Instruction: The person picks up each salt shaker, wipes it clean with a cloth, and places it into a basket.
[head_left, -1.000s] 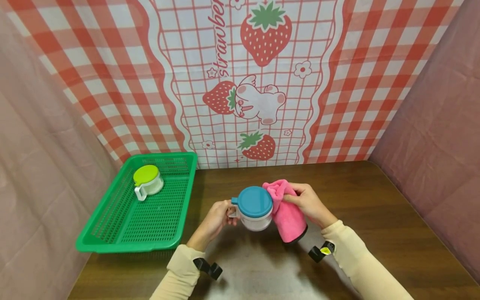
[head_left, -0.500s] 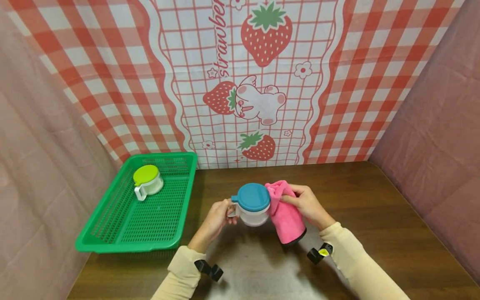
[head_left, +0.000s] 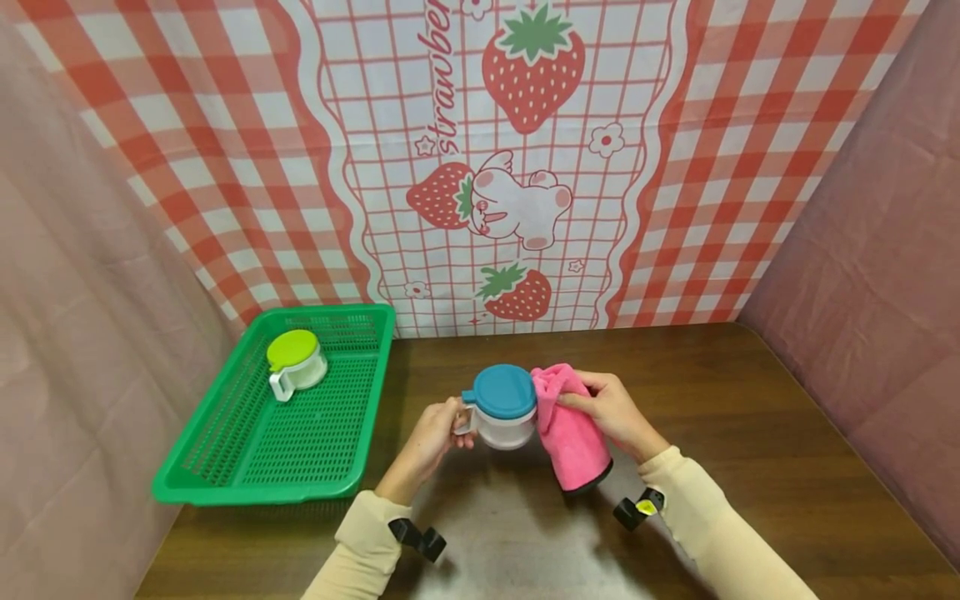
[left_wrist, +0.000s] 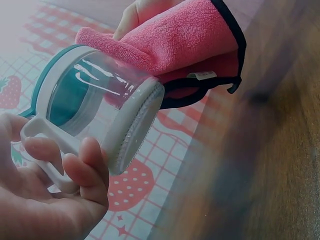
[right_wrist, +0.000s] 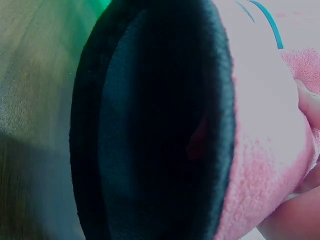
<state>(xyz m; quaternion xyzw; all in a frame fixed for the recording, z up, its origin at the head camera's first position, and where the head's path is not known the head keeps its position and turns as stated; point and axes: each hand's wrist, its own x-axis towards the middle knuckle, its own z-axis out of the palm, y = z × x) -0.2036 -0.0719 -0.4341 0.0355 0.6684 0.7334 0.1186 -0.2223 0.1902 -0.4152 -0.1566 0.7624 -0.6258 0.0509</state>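
Observation:
A clear jar (left_wrist: 95,95) with a blue lid (head_left: 504,391) and a white side handle (left_wrist: 52,150) hangs over the middle of the table. My left hand (head_left: 433,432) grips it by that handle, fingers curled through and round it. The jar leans, its base turned toward the left wrist camera. From the other side my right hand (head_left: 617,408) pinches a bunched pink towel (head_left: 572,442) with a black edge, against the jar's right side. In the right wrist view the towel's dark-edged fold (right_wrist: 155,125) fills the middle and hides much of the jar.
At the left stands a green plastic basket (head_left: 367,400), holding a similar jar (head_left: 300,371) with a yellow-green lid. The brown wooden table (head_left: 750,467) meets a strawberry-print cloth (head_left: 525,192) at the back. Pink curtains (head_left: 862,208) close both sides.
The jar has risen slightly and shifted a little left, its lid tilting. The right hand and towel have also edged left, staying beside it. The basket has not moved.

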